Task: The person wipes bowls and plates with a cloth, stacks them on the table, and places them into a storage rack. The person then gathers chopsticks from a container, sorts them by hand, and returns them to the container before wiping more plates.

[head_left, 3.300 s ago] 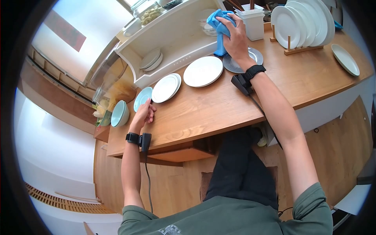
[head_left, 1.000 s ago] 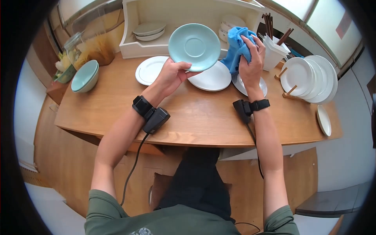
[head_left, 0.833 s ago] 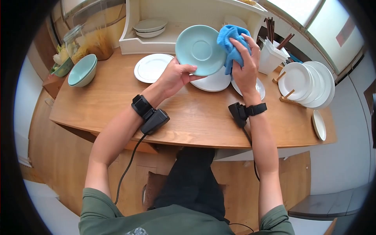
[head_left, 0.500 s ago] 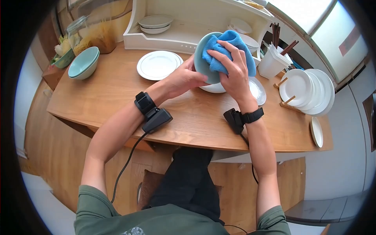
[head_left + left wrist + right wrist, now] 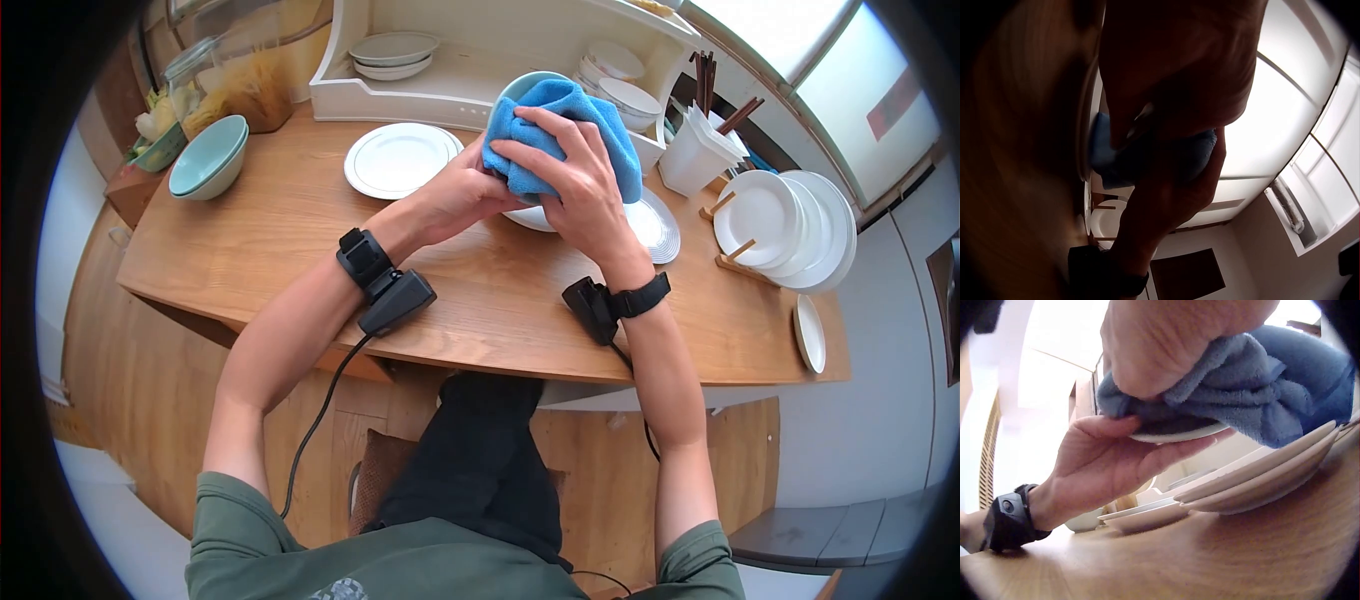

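My left hand holds a light blue-green saucer above the table, thumb over its rim and fingers beneath. A blue cloth covers most of the saucer's face, so only a strip of rim shows in the head view. My right hand grips the bunched cloth and presses it against the saucer. In the right wrist view, the saucer's pale edge shows between the cloth and the left fingers. Below, white plates are mostly hidden by the hands, and a grey ribbed plate lies to the right.
White plates lie at the left on the wooden table, near nested bowls. A white shelf stands behind. To the right are a chopstick holder, a rack of plates and a small oval dish.
My left hand has picked up the saucer from the table and brought it to the middle. The right hand has moved the cloth leftward onto the saucer, which has tilted and is now largely covered.
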{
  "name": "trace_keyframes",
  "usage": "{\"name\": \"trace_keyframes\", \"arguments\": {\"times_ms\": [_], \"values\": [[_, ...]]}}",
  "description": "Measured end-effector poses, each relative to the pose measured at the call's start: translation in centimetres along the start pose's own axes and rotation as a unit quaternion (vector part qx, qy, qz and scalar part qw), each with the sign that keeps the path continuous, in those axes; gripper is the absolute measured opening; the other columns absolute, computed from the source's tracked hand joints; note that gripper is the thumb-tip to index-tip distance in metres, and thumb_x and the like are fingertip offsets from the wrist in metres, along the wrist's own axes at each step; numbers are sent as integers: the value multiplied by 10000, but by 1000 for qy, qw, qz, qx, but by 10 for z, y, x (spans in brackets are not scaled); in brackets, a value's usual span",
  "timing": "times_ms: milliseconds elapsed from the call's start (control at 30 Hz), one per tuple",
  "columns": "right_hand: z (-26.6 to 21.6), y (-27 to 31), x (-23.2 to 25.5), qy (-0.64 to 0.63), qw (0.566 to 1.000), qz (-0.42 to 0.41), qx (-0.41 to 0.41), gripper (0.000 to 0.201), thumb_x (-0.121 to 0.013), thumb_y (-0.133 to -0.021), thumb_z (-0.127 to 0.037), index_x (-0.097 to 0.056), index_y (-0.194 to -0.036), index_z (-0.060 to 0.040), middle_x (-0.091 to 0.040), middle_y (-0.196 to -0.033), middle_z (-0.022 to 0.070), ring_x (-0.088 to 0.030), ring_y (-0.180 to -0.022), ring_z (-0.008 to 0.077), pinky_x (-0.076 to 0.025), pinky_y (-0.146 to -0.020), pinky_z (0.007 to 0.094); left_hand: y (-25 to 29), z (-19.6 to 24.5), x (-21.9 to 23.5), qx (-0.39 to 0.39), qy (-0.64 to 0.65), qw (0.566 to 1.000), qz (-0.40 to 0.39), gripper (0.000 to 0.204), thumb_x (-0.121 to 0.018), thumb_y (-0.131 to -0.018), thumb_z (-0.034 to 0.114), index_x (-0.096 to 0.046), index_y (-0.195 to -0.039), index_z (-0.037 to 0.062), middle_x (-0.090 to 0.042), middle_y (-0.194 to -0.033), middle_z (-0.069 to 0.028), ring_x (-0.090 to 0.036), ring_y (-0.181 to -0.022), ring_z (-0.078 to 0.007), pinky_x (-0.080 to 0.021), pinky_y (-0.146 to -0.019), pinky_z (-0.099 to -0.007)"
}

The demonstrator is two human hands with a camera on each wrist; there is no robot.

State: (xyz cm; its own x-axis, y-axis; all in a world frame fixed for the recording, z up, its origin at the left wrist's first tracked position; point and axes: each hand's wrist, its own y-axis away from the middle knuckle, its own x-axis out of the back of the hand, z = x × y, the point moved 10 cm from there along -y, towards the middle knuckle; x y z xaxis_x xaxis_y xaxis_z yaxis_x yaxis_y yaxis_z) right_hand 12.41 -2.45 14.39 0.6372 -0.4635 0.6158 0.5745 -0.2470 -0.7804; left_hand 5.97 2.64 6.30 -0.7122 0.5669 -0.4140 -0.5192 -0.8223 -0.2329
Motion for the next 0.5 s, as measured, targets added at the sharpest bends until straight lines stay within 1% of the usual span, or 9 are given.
{"name": "trace_keyframes", "arguments": {"times_ms": [33,100,167,233,300,367,467,500], "values": [[0,-1,1,1,1000,-1,-1,548,-646,-597,87,-675,-1047,-224,-528,-1247,27,-506,-1013,278,-454,-895,391,0,-3,1,16,-12,1000,5,628,-592,-811,-44,-313,-1358,88,-455,-1285,-78,-474,-1201,-203,-429,-1025,-414],[1,-2,8,45,998,28,-14,551,-634,-616,83,-669,-1070,-228,-518,-1249,39,-504,-1022,283,-447,-907,394,0,-6,-1,21,-21,1000,-2,624,-583,-809,-55,-316,-1355,85,-459,-1280,-75,-481,-1193,-201,-434,-1018,-409],[5,-2,10,62,997,34,-23,564,-622,-622,83,-662,-1092,-227,-516,-1242,50,-507,-1021,285,-448,-896,396,0,-8,-3,25,-29,999,-8,621,-575,-807,-65,-319,-1353,82,-464,-1275,-73,-487,-1184,-199,-438,-1010,-404],[16,-1,18,100,991,58,-64,578,-615,-622,83,-656,-1110,-224,-513,-1242,63,-507,-1021,285,-448,-882,397,1,-8,-9,27,-26,999,-28,626,-580,-802,-57,-318,-1355,77,-469,-1270,-75,-498,-1166,-189,-449,-989,-384],[23,1,23,116,988,62,-75,578,-613,-633,77,-649,-1125,-226,-510,-1246,67,-506,-1019,285,-444,-877,396,2,-6,-11,23,-32,999,-28,631,-585,-800,-49,-316,-1356,76,-468,-1270,-74,-497,-1166,-188,-449,-989,-383],[33,5,29,161,977,85,-109,558,-610,-657,66,-646,-1133,-223,-508,-1250,68,-504,-1017,287,-437,-886,397,2,-5,-10,20,-37,999,-29,635,-591,-797,-42,-314,-1357,74,-468,-1271,-74,-497,-1165,-187,-448,-989,-382],[39,9,28,155,976,87,-129,545,-607,-673,59,-643,-1140,-220,-506,-1254,71,-502,-1021,291,-433,-893,397,1,-5,-8,16,-38,999,-28,651,-599,-794,-29,-304,-1365,76,-470,-1268,-70,-501,-1155,-184,-449,-987,-379],[41,10,27,150,975,87,-138,546,-607,-676,58,-641,-1145,-220,-506,-1255,71,-500,-1023,294,-433,-895,397,0,-6,-8,21,-46,998,-27,695,-566,-786,-43,-258,-1396,84,-448,-1284,-78,-485,-1178,-189,-434,-1012,-384]]}}
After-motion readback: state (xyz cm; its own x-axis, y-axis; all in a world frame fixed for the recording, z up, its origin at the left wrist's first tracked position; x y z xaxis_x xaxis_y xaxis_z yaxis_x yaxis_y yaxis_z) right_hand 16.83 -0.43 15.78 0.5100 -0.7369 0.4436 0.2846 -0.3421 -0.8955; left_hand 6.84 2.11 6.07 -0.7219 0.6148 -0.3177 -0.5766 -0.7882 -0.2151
